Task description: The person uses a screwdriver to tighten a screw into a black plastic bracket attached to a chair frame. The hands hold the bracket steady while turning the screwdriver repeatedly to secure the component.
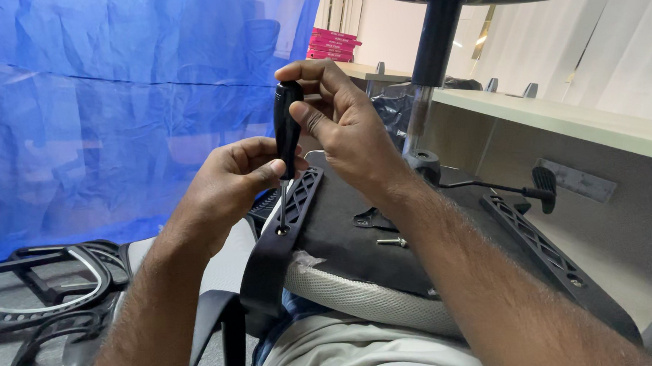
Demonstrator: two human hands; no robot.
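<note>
An upturned office chair seat [359, 226] lies across the person's lap, its black underside facing up, and a black-handled screwdriver [287, 129] stands nearly upright with its tip in a hole at the near end of the left armrest bracket [286, 215]. The right hand [341, 122] is closed around the top of the handle, fingers curled over it, while the left hand [239, 177] pinches the lower handle and shaft between thumb and fingers to steady it. Judging by this, the fastening of that bracket is under way and not finished: the tool is seated at one hole, and one loose screw [392, 241] lies on the seat underside, just beside the right forearm (whether it belongs to this bracket cannot be told). A second bracket [541, 249] of the same ribbed black kind runs along the far side of the seat; whether its screws are in is too small to tell. Counted: one screwdriver, one loose screw, two brackets, one seat with its gas column [431, 56] rising from the middle. On the floor to the left lie more black chair parts [46, 290], in front of a blue sheet [110, 106], and a stack of red boxes [333, 45] rests on a counter [563, 119] behind.
</note>
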